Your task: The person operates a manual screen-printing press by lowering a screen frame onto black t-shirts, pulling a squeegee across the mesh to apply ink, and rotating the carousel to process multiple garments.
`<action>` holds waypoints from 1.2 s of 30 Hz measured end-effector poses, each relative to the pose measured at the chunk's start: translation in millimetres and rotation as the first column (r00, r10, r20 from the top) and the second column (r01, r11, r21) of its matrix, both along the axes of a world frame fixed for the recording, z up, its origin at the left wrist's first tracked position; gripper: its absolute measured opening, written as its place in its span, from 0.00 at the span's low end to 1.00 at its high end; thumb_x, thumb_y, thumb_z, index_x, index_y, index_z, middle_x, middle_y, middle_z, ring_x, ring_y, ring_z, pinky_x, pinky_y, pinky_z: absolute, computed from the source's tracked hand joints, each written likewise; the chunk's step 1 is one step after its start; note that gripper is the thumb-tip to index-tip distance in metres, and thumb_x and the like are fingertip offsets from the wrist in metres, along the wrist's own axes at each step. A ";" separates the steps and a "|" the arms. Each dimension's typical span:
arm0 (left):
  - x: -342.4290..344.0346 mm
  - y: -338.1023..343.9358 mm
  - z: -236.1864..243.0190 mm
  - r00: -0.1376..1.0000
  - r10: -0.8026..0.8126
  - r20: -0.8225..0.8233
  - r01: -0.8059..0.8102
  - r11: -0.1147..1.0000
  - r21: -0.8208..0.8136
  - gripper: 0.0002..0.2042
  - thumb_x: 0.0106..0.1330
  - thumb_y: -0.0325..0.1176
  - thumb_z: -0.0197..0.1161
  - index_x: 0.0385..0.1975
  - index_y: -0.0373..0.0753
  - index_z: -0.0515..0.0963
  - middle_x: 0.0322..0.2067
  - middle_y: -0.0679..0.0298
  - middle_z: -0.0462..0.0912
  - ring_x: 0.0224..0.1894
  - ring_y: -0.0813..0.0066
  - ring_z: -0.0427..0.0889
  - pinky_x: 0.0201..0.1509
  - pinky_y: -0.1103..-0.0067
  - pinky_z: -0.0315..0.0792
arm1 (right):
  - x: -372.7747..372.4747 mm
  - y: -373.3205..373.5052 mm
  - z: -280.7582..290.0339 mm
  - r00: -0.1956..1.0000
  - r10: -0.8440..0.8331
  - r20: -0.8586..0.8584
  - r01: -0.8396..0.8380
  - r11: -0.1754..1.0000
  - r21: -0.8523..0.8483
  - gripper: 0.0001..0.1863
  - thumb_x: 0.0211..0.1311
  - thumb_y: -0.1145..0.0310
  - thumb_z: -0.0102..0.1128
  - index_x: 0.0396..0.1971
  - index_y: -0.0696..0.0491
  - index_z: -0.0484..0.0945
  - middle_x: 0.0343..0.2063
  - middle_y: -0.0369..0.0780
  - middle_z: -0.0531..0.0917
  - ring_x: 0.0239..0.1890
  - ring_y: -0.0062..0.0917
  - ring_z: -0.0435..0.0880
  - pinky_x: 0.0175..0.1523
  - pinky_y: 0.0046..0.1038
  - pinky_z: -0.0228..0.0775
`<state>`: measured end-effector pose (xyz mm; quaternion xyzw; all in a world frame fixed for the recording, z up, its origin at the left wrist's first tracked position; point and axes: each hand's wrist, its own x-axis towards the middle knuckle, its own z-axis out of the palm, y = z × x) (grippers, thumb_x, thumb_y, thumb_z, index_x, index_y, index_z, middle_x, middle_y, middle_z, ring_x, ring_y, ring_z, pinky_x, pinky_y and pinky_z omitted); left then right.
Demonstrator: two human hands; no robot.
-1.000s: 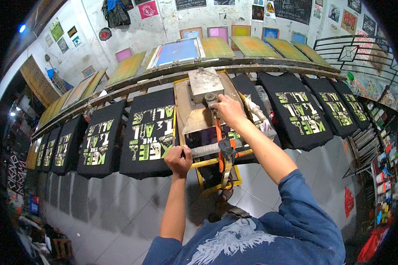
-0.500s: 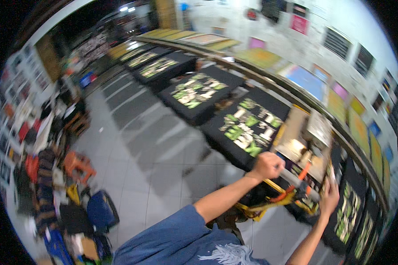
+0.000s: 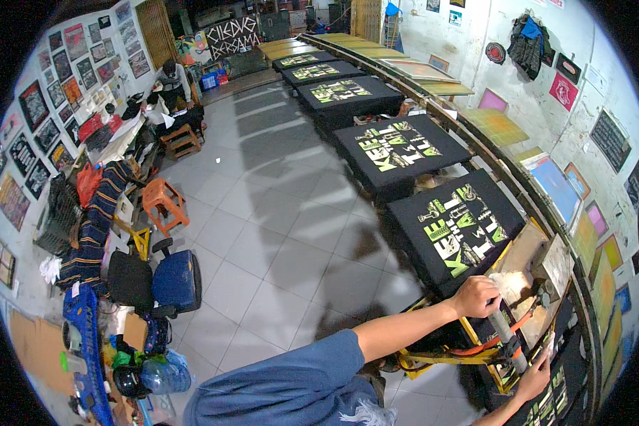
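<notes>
My left hand is closed at the upper end of a grey bar on a yellow-framed rig. My right hand is closed at the rig's near right side, beside the bar's lower end; what its fingers grip is hidden. An orange hose runs across the frame past the bar. Bright light falls on a pale panel beyond my left hand. Just left of the rig lies a black T-shirt, stretched flat, with a green and white print.
More printed black shirts lie in a row going away. A long rail runs behind them, with printing screens along the wall. Tiled floor spreads left, with an orange stool, a blue chair and a person farther off.
My view has swung left and steadied, so the tables and rig appear farther right and lower. Both hands stay at the rig, beside the same shirt.
</notes>
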<state>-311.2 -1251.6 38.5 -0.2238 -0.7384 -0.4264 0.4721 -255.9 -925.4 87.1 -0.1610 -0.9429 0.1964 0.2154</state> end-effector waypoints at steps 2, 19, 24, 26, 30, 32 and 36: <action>1.1 1.6 -0.3 1.000 -0.002 0.000 0.002 1.000 0.016 0.10 0.55 0.30 0.66 0.17 0.39 0.73 0.18 0.57 0.76 0.24 0.55 0.80 0.33 0.64 0.74 | 6.1 -4.4 6.8 0.997 -0.029 0.067 0.032 0.999 -0.042 0.31 0.76 0.41 0.47 0.57 0.52 0.83 0.52 0.48 0.86 0.52 0.45 0.86 0.52 0.40 0.75; 2.3 0.7 0.6 0.999 0.015 0.029 -0.015 1.000 -0.007 0.03 0.50 0.27 0.62 0.24 0.38 0.76 0.23 0.56 0.79 0.28 0.54 0.81 0.35 0.65 0.76 | 25.0 46.9 -6.1 0.932 0.351 0.093 -0.362 0.918 0.160 0.27 0.70 0.47 0.61 0.36 0.62 0.87 0.24 0.54 0.84 0.27 0.49 0.83 0.35 0.44 0.70; 6.2 8.7 5.0 0.988 0.111 0.106 -0.119 0.990 0.072 0.15 0.49 0.23 0.59 0.38 0.35 0.84 0.34 0.53 0.87 0.37 0.53 0.87 0.43 0.63 0.81 | 41.7 30.1 21.9 0.883 0.466 0.064 -0.469 0.865 0.177 0.27 0.53 0.48 0.77 0.32 0.61 0.85 0.24 0.54 0.84 0.29 0.51 0.84 0.36 0.45 0.72; 7.8 6.7 2.8 0.984 0.131 0.121 -0.139 0.989 0.058 0.12 0.55 0.25 0.64 0.40 0.34 0.84 0.40 0.50 0.88 0.42 0.50 0.87 0.49 0.65 0.82 | 48.9 21.5 29.3 0.887 0.454 0.088 -0.462 0.876 0.136 0.29 0.50 0.45 0.78 0.29 0.61 0.83 0.23 0.55 0.84 0.29 0.54 0.84 0.36 0.48 0.73; 8.6 14.3 5.6 0.985 0.123 0.122 -0.135 0.987 0.093 0.15 0.59 0.32 0.69 0.45 0.35 0.85 0.44 0.50 0.88 0.46 0.51 0.88 0.51 0.67 0.81 | 61.4 25.5 24.7 0.900 0.433 0.051 -0.434 0.881 0.189 0.33 0.50 0.41 0.77 0.23 0.61 0.79 0.21 0.56 0.82 0.29 0.56 0.83 0.35 0.50 0.72; 19.7 20.0 10.2 0.978 0.119 0.172 -0.134 0.988 0.076 0.16 0.60 0.34 0.69 0.47 0.36 0.85 0.45 0.50 0.88 0.46 0.51 0.88 0.51 0.68 0.81 | 74.3 28.2 26.1 0.913 0.403 0.064 -0.408 0.894 0.188 0.33 0.49 0.40 0.77 0.23 0.60 0.80 0.21 0.56 0.81 0.29 0.57 0.83 0.35 0.51 0.71; 50.5 34.8 14.5 0.944 -0.011 0.329 -0.049 0.984 0.173 0.22 0.51 0.29 0.58 0.47 0.32 0.84 0.47 0.49 0.88 0.51 0.55 0.88 0.58 0.68 0.79 | 102.5 45.7 17.9 0.922 0.372 0.108 -0.385 0.910 0.152 0.34 0.47 0.38 0.77 0.23 0.60 0.79 0.21 0.56 0.81 0.30 0.58 0.81 0.36 0.53 0.69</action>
